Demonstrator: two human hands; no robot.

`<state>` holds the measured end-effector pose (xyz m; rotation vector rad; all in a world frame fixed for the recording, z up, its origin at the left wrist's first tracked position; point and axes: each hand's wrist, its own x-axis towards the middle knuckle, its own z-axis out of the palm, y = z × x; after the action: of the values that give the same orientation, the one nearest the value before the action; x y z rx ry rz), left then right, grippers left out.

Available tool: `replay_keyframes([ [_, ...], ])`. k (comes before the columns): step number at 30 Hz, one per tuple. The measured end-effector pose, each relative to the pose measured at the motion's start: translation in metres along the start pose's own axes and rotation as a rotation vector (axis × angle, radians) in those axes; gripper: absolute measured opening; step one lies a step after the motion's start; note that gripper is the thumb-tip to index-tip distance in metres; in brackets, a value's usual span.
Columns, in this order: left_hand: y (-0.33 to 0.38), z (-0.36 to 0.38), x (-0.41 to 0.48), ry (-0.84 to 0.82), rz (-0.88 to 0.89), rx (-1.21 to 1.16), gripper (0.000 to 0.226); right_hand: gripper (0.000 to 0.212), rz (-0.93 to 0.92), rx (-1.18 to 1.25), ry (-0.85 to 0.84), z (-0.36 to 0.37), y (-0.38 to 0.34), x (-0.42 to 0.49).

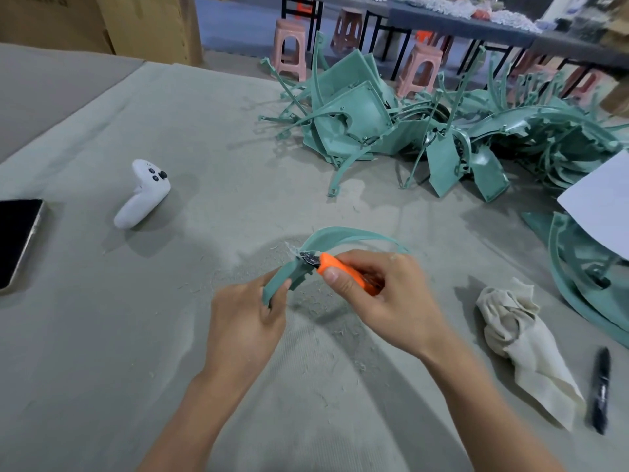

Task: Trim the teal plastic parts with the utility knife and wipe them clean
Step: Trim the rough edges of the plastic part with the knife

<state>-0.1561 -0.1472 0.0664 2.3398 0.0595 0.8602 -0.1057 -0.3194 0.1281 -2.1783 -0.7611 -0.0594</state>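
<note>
My left hand (pixel 246 321) grips the near end of a curved teal plastic part (pixel 335 237) that arches up and away to the right above the table. My right hand (pixel 377 298) holds an orange utility knife (pixel 343 272), thumb pressed on its body, with the blade tip against the teal part's edge just above my left hand. A crumpled beige cloth (pixel 520 338) lies on the table to the right of my right hand. A large pile of teal plastic parts (pixel 425 127) sits at the back right.
A white game controller (pixel 143 194) and a dark phone (pixel 17 240) lie at the left. A black marker (pixel 599 390) rests at the right beside the cloth. More teal parts (pixel 585 284) under a white sheet (pixel 602 202) fill the right edge. Plastic shavings litter the grey table cover (pixel 136 335).
</note>
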Motion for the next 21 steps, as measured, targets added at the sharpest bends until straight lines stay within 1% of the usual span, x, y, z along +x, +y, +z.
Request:
replay_keyframes([
  [4,0.000,-0.006,0.001,0.009,-0.038,0.041,0.016,0.041,0.027,-0.028,0.033,0.001,0.006,0.011],
  [5,0.002,-0.007,0.001,0.009,-0.048,0.028,0.019,0.038,0.054,-0.046,0.042,-0.002,0.009,0.014],
  [7,0.003,-0.009,0.000,0.001,-0.065,0.007,0.036,0.032,0.091,-0.071,0.036,-0.006,0.012,0.019],
  [9,0.003,-0.011,0.001,0.010,-0.063,0.016,0.041,0.033,0.049,-0.052,0.033,-0.008,0.009,0.018],
  [12,-0.002,-0.010,0.004,-0.011,-0.117,0.027,0.026,0.039,-0.075,0.003,0.019,-0.003,-0.004,0.005],
  [14,-0.002,-0.009,0.006,-0.029,-0.141,0.027,0.020,0.043,-0.092,0.020,-0.004,0.000,-0.009,-0.002],
  [16,0.002,-0.011,0.006,0.001,-0.112,0.002,0.011,0.040,-0.066,0.016,0.017,0.001,-0.007,-0.002],
  [17,0.005,-0.012,0.006,0.013,-0.104,-0.012,0.013,0.036,-0.042,0.011,0.038,0.000,-0.005,0.000],
  [18,0.006,-0.012,0.004,0.024,-0.091,-0.020,0.023,0.034,-0.018,0.007,0.053,-0.002,-0.002,0.002],
  [21,0.007,-0.015,0.000,-0.005,-0.076,0.002,0.038,0.039,0.021,-0.003,0.045,-0.002,0.008,0.008],
])
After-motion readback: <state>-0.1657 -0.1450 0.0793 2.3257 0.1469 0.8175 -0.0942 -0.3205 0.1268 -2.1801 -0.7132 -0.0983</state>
